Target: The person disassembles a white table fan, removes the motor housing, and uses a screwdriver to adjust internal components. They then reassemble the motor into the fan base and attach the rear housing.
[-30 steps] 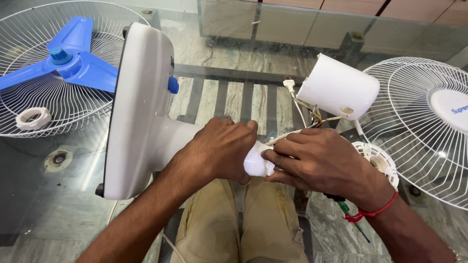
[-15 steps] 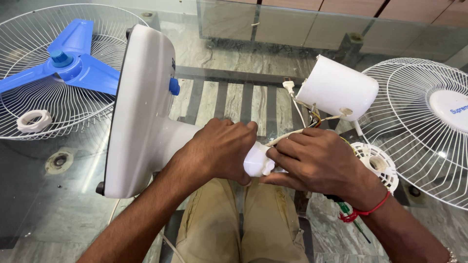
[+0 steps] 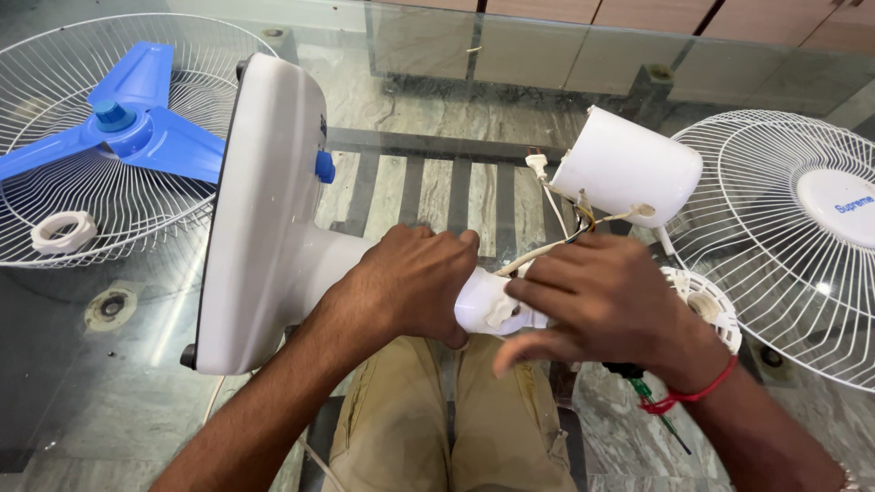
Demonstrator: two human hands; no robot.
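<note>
A white fan stand lies on its side over my lap, its round base [image 3: 260,219] upright at the left with a blue knob [image 3: 324,167]. My left hand [image 3: 410,282] is wrapped around the stand's white neck [image 3: 488,305]. My right hand [image 3: 606,305] rests on the neck's joint end, fingers spread over it. Wires [image 3: 556,241] run from that joint up to the white motor housing [image 3: 627,169], which lies on the glass table [image 3: 118,383] behind my right hand.
A wire fan guard [image 3: 55,196] at the left holds a blue three-blade propeller [image 3: 123,137] and a white plastic ring nut [image 3: 62,231]. Another white guard [image 3: 793,246] lies at the right. A green-handled screwdriver [image 3: 652,401] shows below my right wrist.
My right hand's fingers have loosened and spread out over the joint. The stand and the left hand have hardly moved.
</note>
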